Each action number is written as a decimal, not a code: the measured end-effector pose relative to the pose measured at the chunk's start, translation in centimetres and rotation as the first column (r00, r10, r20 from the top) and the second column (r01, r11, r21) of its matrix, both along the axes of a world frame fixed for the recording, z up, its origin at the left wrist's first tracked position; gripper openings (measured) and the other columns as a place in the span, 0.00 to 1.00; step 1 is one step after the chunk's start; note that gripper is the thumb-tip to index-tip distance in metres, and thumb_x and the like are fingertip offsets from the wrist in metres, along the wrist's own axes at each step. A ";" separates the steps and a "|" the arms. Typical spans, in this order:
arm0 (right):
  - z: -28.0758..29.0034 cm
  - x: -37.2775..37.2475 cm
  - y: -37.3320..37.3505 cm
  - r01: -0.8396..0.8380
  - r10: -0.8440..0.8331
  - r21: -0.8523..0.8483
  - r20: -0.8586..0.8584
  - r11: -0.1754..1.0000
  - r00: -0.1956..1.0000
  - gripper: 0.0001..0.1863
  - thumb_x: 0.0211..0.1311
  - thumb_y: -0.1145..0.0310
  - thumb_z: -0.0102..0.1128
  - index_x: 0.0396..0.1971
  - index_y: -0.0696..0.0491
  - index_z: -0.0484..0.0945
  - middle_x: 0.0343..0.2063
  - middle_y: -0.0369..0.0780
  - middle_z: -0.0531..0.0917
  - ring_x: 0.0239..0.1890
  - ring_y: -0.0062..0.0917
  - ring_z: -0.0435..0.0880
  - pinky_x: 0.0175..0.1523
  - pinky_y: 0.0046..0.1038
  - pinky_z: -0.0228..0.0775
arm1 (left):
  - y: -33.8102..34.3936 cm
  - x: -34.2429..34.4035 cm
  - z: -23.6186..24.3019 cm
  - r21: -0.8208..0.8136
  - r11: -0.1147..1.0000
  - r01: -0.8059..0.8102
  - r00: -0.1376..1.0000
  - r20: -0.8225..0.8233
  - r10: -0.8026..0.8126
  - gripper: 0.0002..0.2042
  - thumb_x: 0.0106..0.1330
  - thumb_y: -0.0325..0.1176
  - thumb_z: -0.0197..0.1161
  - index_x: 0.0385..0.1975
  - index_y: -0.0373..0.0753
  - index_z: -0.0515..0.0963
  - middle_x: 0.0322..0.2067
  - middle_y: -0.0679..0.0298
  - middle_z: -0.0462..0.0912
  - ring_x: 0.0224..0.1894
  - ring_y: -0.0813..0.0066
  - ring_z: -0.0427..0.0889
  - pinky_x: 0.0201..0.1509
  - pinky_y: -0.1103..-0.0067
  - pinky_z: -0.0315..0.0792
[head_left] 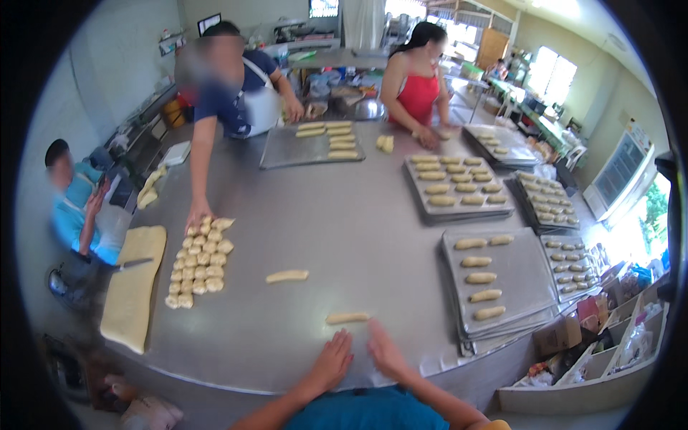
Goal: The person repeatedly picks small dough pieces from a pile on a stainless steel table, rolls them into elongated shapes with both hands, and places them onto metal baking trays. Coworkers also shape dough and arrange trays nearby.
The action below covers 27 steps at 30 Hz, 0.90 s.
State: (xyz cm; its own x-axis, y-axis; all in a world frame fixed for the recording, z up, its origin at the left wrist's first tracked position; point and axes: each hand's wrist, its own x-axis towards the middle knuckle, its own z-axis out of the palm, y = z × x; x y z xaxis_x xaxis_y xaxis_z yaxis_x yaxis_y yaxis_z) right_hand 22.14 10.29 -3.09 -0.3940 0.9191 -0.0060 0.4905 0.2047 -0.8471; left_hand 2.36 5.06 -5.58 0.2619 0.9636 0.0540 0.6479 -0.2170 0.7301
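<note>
My left hand (331,358) lies with fingers stretched out on the steel table (344,236), just below a short dough log (347,317). My right hand (383,351), slightly blurred, is open and angled inward, its fingertips at or very near the log's right end; I cannot tell if they touch. Another dough log (287,276) lies farther up and to the left. To the right, a stack of metal trays (520,276) carries several shaped logs (481,277) on its top tray.
Cut dough pieces (197,265) sit left, under a co-worker's reaching hand (201,215). A dough slab (129,287) holds a knife (136,263). More loaded trays (451,213) stand back right. A person in red (416,97) works opposite; another in light blue (82,208) is left.
</note>
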 end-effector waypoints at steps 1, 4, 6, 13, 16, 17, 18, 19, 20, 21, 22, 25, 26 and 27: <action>-1.0 -0.8 0.0 -0.136 0.133 0.072 0.042 0.988 0.990 0.33 0.76 0.56 0.44 0.73 0.60 0.52 0.72 0.52 0.58 0.76 0.46 0.52 0.78 0.42 0.42 | 0.7 0.6 -0.4 -0.001 0.999 -0.049 0.998 -0.043 0.049 0.31 0.74 0.43 0.50 0.72 0.34 0.56 0.72 0.43 0.55 0.75 0.43 0.51 0.75 0.52 0.49; -3.9 -3.5 0.9 -0.264 0.249 0.110 0.136 0.958 0.959 0.38 0.77 0.47 0.35 0.75 0.57 0.46 0.75 0.50 0.53 0.78 0.44 0.46 0.78 0.47 0.35 | 4.0 1.2 -1.8 0.038 0.993 -0.110 0.980 -0.160 0.115 0.35 0.73 0.50 0.47 0.73 0.35 0.53 0.74 0.46 0.50 0.77 0.47 0.46 0.76 0.49 0.43; -5.2 -4.9 2.7 -0.183 0.122 0.263 0.234 0.947 0.964 0.39 0.75 0.43 0.36 0.76 0.54 0.47 0.75 0.49 0.53 0.78 0.44 0.46 0.78 0.48 0.36 | 6.4 0.3 -2.3 -0.001 0.987 -0.161 0.932 -0.328 0.152 0.36 0.73 0.54 0.45 0.74 0.36 0.51 0.75 0.48 0.48 0.78 0.49 0.43 0.76 0.50 0.40; -4.9 -8.6 12.6 -0.106 -0.081 0.300 0.549 0.948 0.832 0.41 0.73 0.36 0.31 0.77 0.48 0.47 0.75 0.45 0.54 0.78 0.43 0.46 0.78 0.50 0.31 | 16.0 -2.2 -3.9 0.159 0.957 -0.242 0.863 -0.416 0.287 0.31 0.76 0.51 0.41 0.74 0.40 0.56 0.75 0.55 0.52 0.79 0.58 0.44 0.78 0.56 0.39; -4.5 -9.5 17.2 -0.065 -0.101 0.249 0.599 0.966 0.795 0.42 0.72 0.35 0.30 0.77 0.47 0.47 0.76 0.43 0.53 0.78 0.43 0.44 0.78 0.53 0.29 | 20.2 -3.2 -4.6 0.202 0.950 -0.240 0.839 -0.449 0.307 0.29 0.76 0.50 0.41 0.73 0.42 0.60 0.75 0.55 0.55 0.78 0.59 0.46 0.78 0.56 0.41; -4.5 -9.7 18.3 -0.044 -0.128 0.270 0.586 0.962 0.800 0.42 0.72 0.35 0.30 0.77 0.47 0.47 0.76 0.43 0.53 0.78 0.43 0.43 0.78 0.53 0.28 | 21.3 -3.8 -4.6 0.216 0.949 -0.231 0.832 -0.461 0.307 0.29 0.76 0.50 0.41 0.72 0.43 0.61 0.75 0.56 0.55 0.78 0.60 0.47 0.77 0.56 0.42; -4.7 -9.7 18.8 -0.023 -0.151 0.271 0.603 0.962 0.784 0.42 0.73 0.35 0.30 0.77 0.47 0.47 0.76 0.43 0.52 0.78 0.44 0.43 0.78 0.53 0.28 | 21.8 -4.2 -4.7 0.263 0.942 -0.210 0.824 -0.470 0.316 0.28 0.76 0.50 0.41 0.72 0.43 0.62 0.74 0.56 0.56 0.78 0.59 0.49 0.77 0.56 0.43; -4.9 -9.6 19.1 -0.039 -0.139 0.283 0.581 0.958 0.802 0.41 0.73 0.35 0.29 0.77 0.47 0.47 0.76 0.43 0.52 0.78 0.43 0.44 0.78 0.52 0.28 | 22.2 -4.4 -4.8 0.304 0.934 -0.188 0.822 -0.471 0.319 0.28 0.76 0.50 0.42 0.72 0.44 0.62 0.74 0.56 0.56 0.77 0.58 0.50 0.77 0.56 0.44; -5.1 -9.4 18.8 -0.057 -0.126 0.281 0.590 0.958 0.798 0.41 0.74 0.36 0.29 0.77 0.46 0.46 0.76 0.43 0.52 0.78 0.43 0.44 0.78 0.50 0.29 | 22.0 -4.7 -4.7 0.342 0.925 -0.163 0.827 -0.464 0.317 0.28 0.76 0.49 0.42 0.72 0.44 0.62 0.74 0.56 0.56 0.77 0.58 0.51 0.77 0.56 0.44; -5.4 -9.0 18.1 -0.077 -0.109 0.264 0.623 0.961 0.775 0.40 0.74 0.36 0.29 0.77 0.45 0.46 0.76 0.43 0.51 0.78 0.42 0.44 0.78 0.49 0.29 | 21.4 -4.8 -4.6 0.345 0.930 -0.127 0.829 -0.479 0.291 0.27 0.76 0.49 0.43 0.71 0.45 0.63 0.74 0.55 0.57 0.76 0.57 0.52 0.77 0.56 0.45; -5.7 -8.4 16.6 -0.106 -0.070 0.261 0.588 0.960 0.806 0.40 0.74 0.37 0.29 0.77 0.47 0.47 0.76 0.44 0.52 0.78 0.42 0.45 0.78 0.48 0.31 | 19.9 -4.9 -4.5 0.341 0.936 -0.088 0.834 -0.489 0.257 0.27 0.76 0.48 0.43 0.71 0.45 0.63 0.73 0.55 0.58 0.76 0.57 0.53 0.76 0.55 0.46; -5.5 -6.1 12.5 -0.177 0.001 0.290 0.517 0.941 0.856 0.39 0.75 0.39 0.33 0.75 0.51 0.50 0.75 0.47 0.53 0.78 0.44 0.47 0.78 0.46 0.36 | 15.2 -5.4 -2.7 0.238 0.971 -0.005 0.894 -0.433 0.111 0.27 0.76 0.47 0.46 0.72 0.47 0.60 0.74 0.56 0.57 0.76 0.56 0.53 0.76 0.53 0.44; -5.4 -5.1 10.3 -0.186 0.015 0.311 0.480 0.932 0.877 0.39 0.75 0.40 0.35 0.75 0.52 0.52 0.75 0.48 0.54 0.77 0.45 0.48 0.78 0.47 0.39 | 12.7 -5.5 -2.1 0.142 0.990 0.005 0.910 -0.410 0.055 0.27 0.76 0.47 0.47 0.73 0.48 0.59 0.74 0.56 0.57 0.77 0.56 0.52 0.77 0.52 0.43; -5.3 -4.3 7.9 -0.198 0.039 0.320 0.443 0.927 0.896 0.39 0.75 0.41 0.37 0.74 0.54 0.54 0.74 0.49 0.55 0.77 0.46 0.49 0.77 0.48 0.41 | 10.4 -5.5 -1.5 0.191 0.981 0.031 0.912 -0.407 0.051 0.26 0.75 0.47 0.48 0.71 0.47 0.62 0.72 0.55 0.60 0.75 0.56 0.55 0.76 0.51 0.45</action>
State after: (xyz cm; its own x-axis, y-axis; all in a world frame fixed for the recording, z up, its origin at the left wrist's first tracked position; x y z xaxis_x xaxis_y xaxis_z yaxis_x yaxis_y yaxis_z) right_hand 17.81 18.24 -8.43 -0.5325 0.8386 0.1147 0.7359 0.5256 -0.4269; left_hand -3.17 15.44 -7.08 0.2906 0.9486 0.1253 0.8830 -0.3163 0.3468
